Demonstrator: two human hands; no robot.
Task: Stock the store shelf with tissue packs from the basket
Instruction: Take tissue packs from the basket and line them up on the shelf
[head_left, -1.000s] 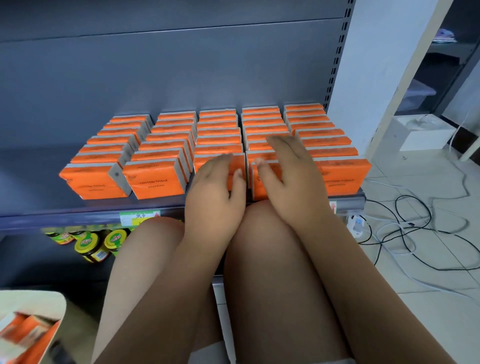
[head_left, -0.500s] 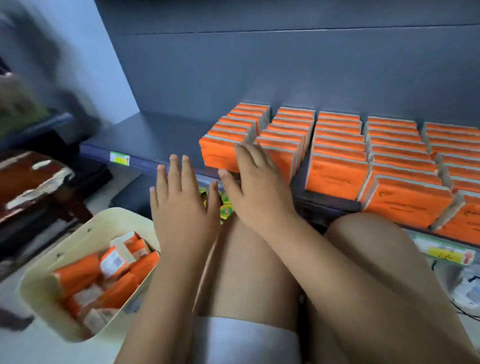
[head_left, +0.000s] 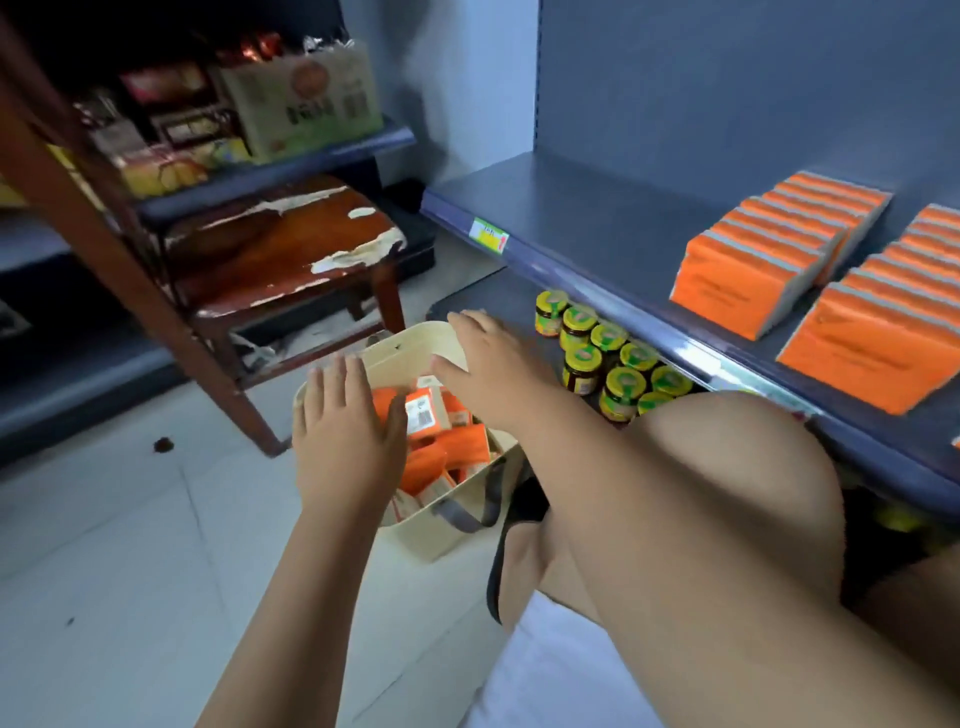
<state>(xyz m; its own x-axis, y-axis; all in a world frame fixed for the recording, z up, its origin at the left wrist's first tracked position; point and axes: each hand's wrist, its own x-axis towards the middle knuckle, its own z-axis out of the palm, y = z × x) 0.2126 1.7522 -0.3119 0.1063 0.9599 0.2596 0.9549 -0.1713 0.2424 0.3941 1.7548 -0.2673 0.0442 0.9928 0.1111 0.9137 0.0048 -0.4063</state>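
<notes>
Both hands, a second ago laid on the stocked rows, are now brought over the cream basket on the floor at left, where loose orange tissue packs are heaped. The left hand is held flat and open above the packs; the right hand is spread open near the far rim, nothing gripped. A fresh pick-up is judged next; bare shelf is left beside the rows.

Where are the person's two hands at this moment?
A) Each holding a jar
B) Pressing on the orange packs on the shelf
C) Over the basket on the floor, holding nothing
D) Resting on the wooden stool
C: the left hand and the right hand are spread open over the basket of tissue packs, gripping none.
</notes>
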